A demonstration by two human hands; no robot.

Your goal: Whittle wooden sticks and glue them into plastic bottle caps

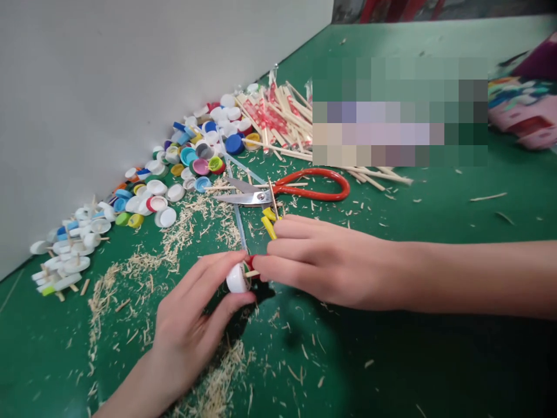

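My left hand [198,316] pinches a white bottle cap [237,278] between thumb and fingers, its open side turned toward my right hand. A short wooden stick [251,273] meets the cap. My right hand [322,255] is closed with its fingertips at the stick's other end. Something red [252,264] shows behind the stick, mostly hidden by the fingers. Just beyond my right knuckles lie yellow pieces [268,226] and a thin upright strip, partly covered by the hand. Red-handled scissors [261,197] lie with blades apart beyond both hands.
Many coloured bottle caps [187,157] are heaped along the pale wall [130,69]. Caps with sticks through them [69,261] lie at left. Wrapped chopsticks [278,116] are piled at the back. Wood shavings [174,238] litter the green surface [456,232]. A pink bundle [526,119] sits far right.
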